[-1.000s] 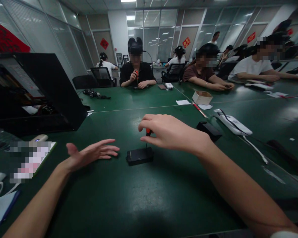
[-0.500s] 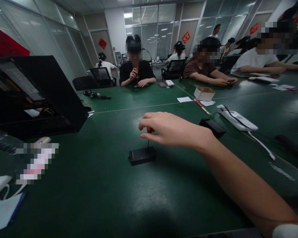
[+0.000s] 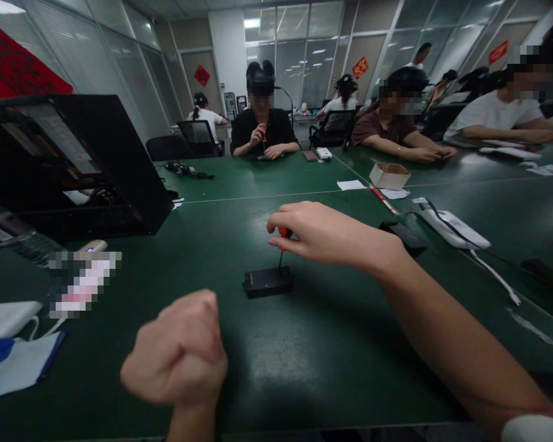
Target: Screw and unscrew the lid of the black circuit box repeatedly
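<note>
My right hand (image 3: 304,230) is closed round the red handle of a screwdriver (image 3: 283,232), whose thin dark shaft points down. The tip meets the right end of a small black rectangular box (image 3: 267,283), which lies flat on the green table (image 3: 276,368). In the lower left, nearer to me, my left hand (image 3: 179,350) is a closed fist raised over the table, apart from the box. Its fingers curl inward, so whatever may be inside is hidden.
An open black computer case (image 3: 133,178) stands at the left, near a clear plastic bottle (image 3: 32,239). At the right lie a black block (image 3: 402,238) and a white power strip (image 3: 453,224). A small open box (image 3: 389,176) sits farther back. Across the table, a person (image 3: 263,132) holds a red-handled tool.
My left hand has come into view at the lower left as a fist. My right hand stays on the screwdriver at the black box. The whole view has shifted slightly.
</note>
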Action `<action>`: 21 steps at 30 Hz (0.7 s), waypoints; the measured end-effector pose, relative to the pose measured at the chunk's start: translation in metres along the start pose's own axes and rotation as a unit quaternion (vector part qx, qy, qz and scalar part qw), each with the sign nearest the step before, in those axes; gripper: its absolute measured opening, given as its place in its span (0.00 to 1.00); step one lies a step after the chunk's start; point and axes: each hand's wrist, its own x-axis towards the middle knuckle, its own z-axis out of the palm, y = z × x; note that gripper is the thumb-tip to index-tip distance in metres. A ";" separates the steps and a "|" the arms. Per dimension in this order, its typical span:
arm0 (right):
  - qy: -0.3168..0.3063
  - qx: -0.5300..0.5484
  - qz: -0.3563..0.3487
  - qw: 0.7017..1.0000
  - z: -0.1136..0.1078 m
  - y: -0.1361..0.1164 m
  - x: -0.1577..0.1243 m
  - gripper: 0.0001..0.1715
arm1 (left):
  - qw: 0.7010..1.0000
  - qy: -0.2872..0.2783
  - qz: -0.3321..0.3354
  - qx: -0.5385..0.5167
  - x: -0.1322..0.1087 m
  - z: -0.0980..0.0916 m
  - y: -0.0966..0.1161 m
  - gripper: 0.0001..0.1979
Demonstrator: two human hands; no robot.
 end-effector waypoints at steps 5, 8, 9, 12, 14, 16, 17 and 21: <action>-0.002 -0.056 0.032 0.998 0.002 0.004 0.000 0.14 | 0.983 0.113 -0.003 -0.144 0.096 0.028 -0.052 0.17; 0.001 -0.112 0.069 0.991 0.001 0.005 -0.001 0.16 | 0.960 0.147 -0.177 -0.162 0.132 0.032 -0.103 0.16; 0.001 -0.120 0.068 0.990 0.001 0.004 -0.002 0.16 | 0.955 0.146 -0.199 -0.162 0.136 0.031 -0.120 0.16; 0.001 -0.125 0.046 0.991 -0.003 0.001 -0.003 0.15 | 0.938 0.144 -0.271 -0.163 0.131 0.019 -0.163 0.15; 0.009 -0.117 0.032 0.993 -0.006 -0.002 -0.004 0.14 | 0.925 0.152 -0.305 -0.166 0.125 0.006 -0.184 0.15; 0.023 -0.097 0.012 0.995 -0.009 -0.005 -0.005 0.14 | 0.917 0.159 -0.324 -0.171 0.122 -0.007 -0.196 0.16; 0.034 -0.086 -0.001 0.996 -0.010 -0.007 -0.005 0.14 | 0.914 0.159 -0.329 -0.174 0.123 -0.012 -0.200 0.16; 0.078 -0.072 -0.033 0.994 -0.011 -0.011 -0.005 0.15 | 0.909 0.118 -0.356 -0.184 0.125 -0.021 -0.207 0.13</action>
